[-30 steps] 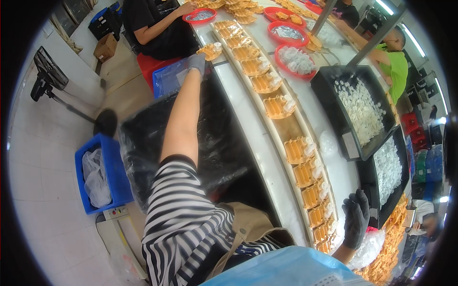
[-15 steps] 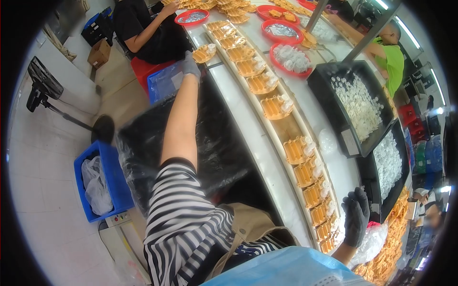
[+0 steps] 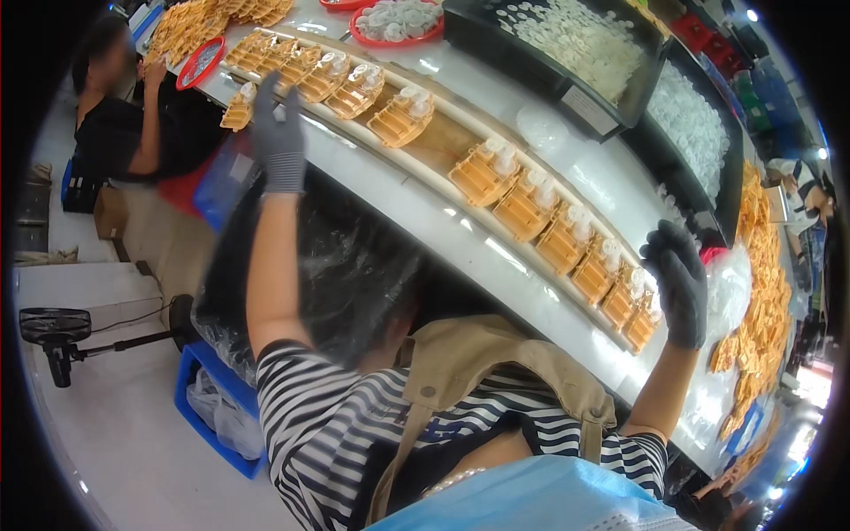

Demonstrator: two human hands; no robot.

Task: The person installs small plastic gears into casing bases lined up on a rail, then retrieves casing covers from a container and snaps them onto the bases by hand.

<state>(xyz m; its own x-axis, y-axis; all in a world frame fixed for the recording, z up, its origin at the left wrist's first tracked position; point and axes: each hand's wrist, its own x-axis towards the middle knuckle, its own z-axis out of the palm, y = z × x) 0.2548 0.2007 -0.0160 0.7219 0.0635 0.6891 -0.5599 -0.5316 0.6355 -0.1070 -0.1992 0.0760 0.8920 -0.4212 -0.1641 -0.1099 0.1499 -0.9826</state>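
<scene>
My left hand (image 3: pixel 280 133), in a grey glove, is raised at the near edge of the white table with its fingers apart and nothing held. Just left of it an orange plastic part (image 3: pixel 237 108) lies on the table edge. My right hand (image 3: pixel 680 274), in a dark glove, is by the right end of the track with its fingers bent; whether anything is between them is hidden. Between the hands runs a long track (image 3: pixel 447 146) with several orange parts (image 3: pixel 482 173) in a row, carrying clear caps (image 3: pixel 501 156). A bare gap divides the row.
Black bins of white discs (image 3: pixel 575 44) and clear pieces (image 3: pixel 689 124) stand beyond the track. Red trays (image 3: pixel 397 23) lie further back. Orange parts are heaped at right (image 3: pixel 761 292). A person (image 3: pixel 115 106) sits at left; a fan (image 3: pixel 55 327) stands on the floor.
The view has swung towards the left. My left hand has let go of the orange part at the table edge and lifted off with opened fingers. My right hand stays near the track's end.
</scene>
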